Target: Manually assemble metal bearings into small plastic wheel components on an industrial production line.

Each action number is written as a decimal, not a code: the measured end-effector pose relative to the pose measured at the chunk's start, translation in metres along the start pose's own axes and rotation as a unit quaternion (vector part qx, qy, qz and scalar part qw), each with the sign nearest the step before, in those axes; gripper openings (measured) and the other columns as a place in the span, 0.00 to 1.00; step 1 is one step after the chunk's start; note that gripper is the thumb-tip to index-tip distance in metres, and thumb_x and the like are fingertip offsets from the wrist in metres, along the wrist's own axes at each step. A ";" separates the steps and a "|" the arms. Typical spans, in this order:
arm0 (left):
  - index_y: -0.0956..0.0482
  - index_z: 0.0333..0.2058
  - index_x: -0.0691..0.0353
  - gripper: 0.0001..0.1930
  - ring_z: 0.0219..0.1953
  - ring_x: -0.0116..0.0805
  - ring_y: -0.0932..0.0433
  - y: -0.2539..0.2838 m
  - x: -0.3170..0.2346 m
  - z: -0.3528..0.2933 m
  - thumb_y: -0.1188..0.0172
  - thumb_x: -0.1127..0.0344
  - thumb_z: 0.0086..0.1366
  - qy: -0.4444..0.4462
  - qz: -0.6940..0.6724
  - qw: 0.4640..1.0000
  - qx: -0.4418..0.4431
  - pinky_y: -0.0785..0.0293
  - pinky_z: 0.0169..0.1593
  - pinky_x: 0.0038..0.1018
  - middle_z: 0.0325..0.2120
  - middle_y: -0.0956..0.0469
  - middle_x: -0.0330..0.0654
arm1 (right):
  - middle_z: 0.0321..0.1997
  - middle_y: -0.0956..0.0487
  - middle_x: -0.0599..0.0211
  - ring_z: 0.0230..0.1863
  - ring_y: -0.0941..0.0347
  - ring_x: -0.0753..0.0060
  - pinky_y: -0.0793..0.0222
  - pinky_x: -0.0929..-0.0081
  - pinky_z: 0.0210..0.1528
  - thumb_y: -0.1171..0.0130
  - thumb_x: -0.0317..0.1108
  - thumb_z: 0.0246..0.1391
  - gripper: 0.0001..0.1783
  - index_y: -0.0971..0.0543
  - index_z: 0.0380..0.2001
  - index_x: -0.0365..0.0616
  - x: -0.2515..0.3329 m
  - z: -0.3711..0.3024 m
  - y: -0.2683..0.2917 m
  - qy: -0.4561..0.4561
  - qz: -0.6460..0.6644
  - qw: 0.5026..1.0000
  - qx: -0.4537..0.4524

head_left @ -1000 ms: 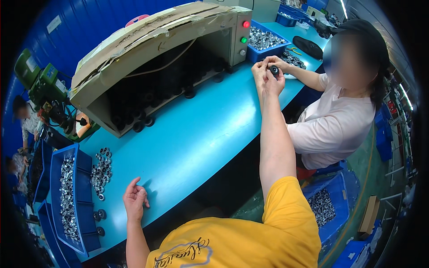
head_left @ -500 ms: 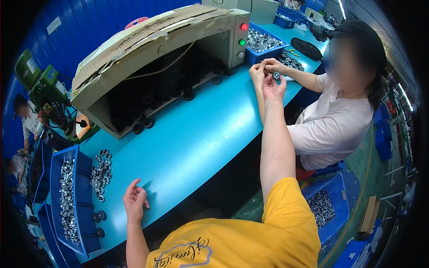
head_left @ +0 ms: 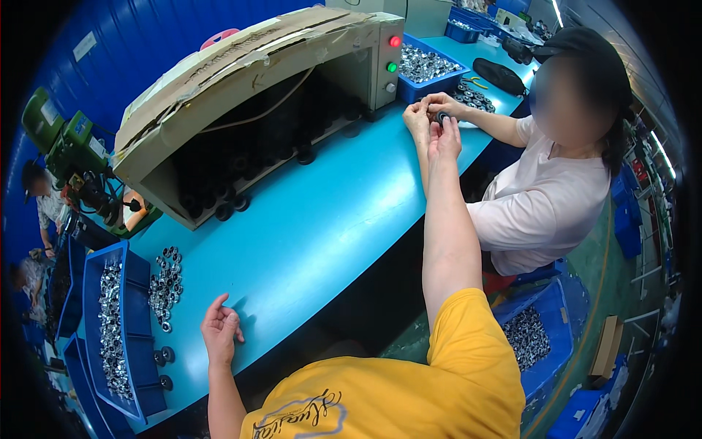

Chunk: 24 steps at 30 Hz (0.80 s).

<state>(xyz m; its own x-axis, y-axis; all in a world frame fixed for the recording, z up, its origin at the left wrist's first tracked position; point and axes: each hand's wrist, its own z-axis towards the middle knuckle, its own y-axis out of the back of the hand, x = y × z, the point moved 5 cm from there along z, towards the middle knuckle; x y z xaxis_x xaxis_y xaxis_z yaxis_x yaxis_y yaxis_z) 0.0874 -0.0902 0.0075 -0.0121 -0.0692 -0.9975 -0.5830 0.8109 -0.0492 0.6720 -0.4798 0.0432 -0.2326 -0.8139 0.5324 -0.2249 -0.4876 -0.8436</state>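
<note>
My right hand [head_left: 444,143] is stretched far out to the right, its fingers holding a small black wheel [head_left: 442,117] right beside a co-worker's hands [head_left: 424,115]. Whether the co-worker also touches the wheel is hidden by the fingers. Over the near edge of the blue-green table [head_left: 292,249] is my left hand [head_left: 221,329], fingers loosely bent and apart, holding nothing. Nearest to it lie loose silvery metal rings [head_left: 167,285] and a few black wheels [head_left: 164,356].
A long blue bin [head_left: 117,329] of metal parts stands at left. Behind is a boxy machine [head_left: 256,88] with dark wheels in its opening. Another blue bin [head_left: 431,69] is at the far right, and a blue crate [head_left: 534,329] sits low behind the seated co-worker [head_left: 541,197].
My right hand has turned and moved slightly left with the wheel, closer to the co-worker's fingers. My left hand has stayed in place.
</note>
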 end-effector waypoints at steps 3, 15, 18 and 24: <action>0.30 0.59 0.68 0.24 0.21 0.21 0.29 0.000 0.000 0.000 0.38 0.74 0.65 0.000 0.001 1.000 -0.002 0.29 0.19 0.19 0.30 0.27 0.37 | 0.45 0.23 0.59 0.37 0.24 0.71 0.18 0.76 0.41 0.42 0.23 0.61 0.27 0.32 0.63 0.40 0.002 -0.004 -0.003 0.009 -0.006 1.000 0.019; 0.29 0.59 0.69 0.24 0.21 0.21 0.30 -0.001 0.001 0.000 0.38 0.75 0.65 -0.003 -0.002 1.000 -0.003 0.29 0.19 0.19 0.29 0.27 0.37 | 0.52 0.28 0.52 0.47 0.22 0.57 0.18 0.68 0.48 0.42 0.08 0.50 0.39 0.36 0.65 0.44 -0.004 0.005 0.000 -0.007 0.035 0.998 0.055; 0.29 0.59 0.69 0.23 0.20 0.21 0.30 -0.002 0.000 -0.001 0.38 0.75 0.65 -0.003 0.002 1.000 -0.004 0.30 0.19 0.19 0.29 0.27 0.37 | 0.52 0.28 0.52 0.47 0.22 0.57 0.18 0.68 0.48 0.42 0.08 0.50 0.39 0.36 0.64 0.47 -0.006 0.006 0.001 -0.014 0.044 0.998 0.051; 0.29 0.59 0.69 0.23 0.20 0.21 0.30 -0.002 -0.001 -0.001 0.39 0.75 0.65 0.000 0.006 1.000 -0.009 0.30 0.19 0.19 0.29 0.27 0.37 | 0.52 0.28 0.56 0.46 0.22 0.62 0.19 0.72 0.45 0.42 0.10 0.52 0.37 0.35 0.63 0.47 -0.005 0.005 0.000 -0.015 0.037 0.998 0.038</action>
<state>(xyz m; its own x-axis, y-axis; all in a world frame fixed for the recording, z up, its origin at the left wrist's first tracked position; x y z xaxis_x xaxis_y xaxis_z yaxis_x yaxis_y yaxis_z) 0.0877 -0.0929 0.0088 -0.0196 -0.0597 -0.9980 -0.5971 0.8013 -0.0362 0.6782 -0.4777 0.0400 -0.2165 -0.8570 0.4676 -0.1353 -0.4480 -0.8837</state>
